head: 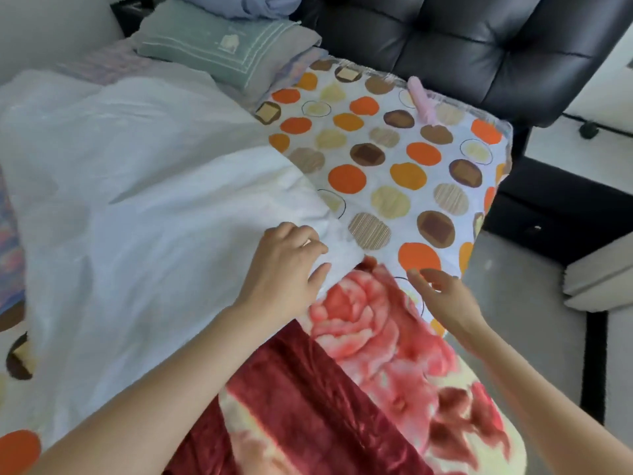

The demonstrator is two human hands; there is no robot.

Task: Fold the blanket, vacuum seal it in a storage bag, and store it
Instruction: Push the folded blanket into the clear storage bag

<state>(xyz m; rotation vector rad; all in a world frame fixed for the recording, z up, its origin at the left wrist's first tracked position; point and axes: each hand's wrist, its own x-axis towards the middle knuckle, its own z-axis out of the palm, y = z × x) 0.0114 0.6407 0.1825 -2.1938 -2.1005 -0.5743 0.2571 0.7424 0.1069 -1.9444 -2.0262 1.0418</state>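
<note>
As I look down through the head camera, the blanket (359, 389), a plush one in dark red and cream with big pink roses, lies in the near middle of the view, running from the bottom edge up toward the hands. Its far end goes under the edge of the white bag (137, 200), a wide, crinkled, pale sheet of material that spreads over the left half of the view; I cannot tell how far in the blanket reaches. My left hand (291, 265) sits on that edge just where the blanket goes out of sight, and its grip is pressed together on the bag: fingers curled over the rim, thumb set against it from the near side. My right hand (442, 299) is just to the right of the blanket's far end, blurred, its grip spread, fingers apart and holding nothing; whether it touches the blanket I cannot tell. Both bag and blanket rest on a dotted sheet (394, 159), white with orange, brown and beige circles, that drops off at the right toward a grey floor (513, 269). A small pink object (424, 101) lies on the sheet near its far edge. Beyond the bag sits a green folded cloth (222, 46), and a black tufted seat (479, 39) stands behind the sheet's far edge.
</note>
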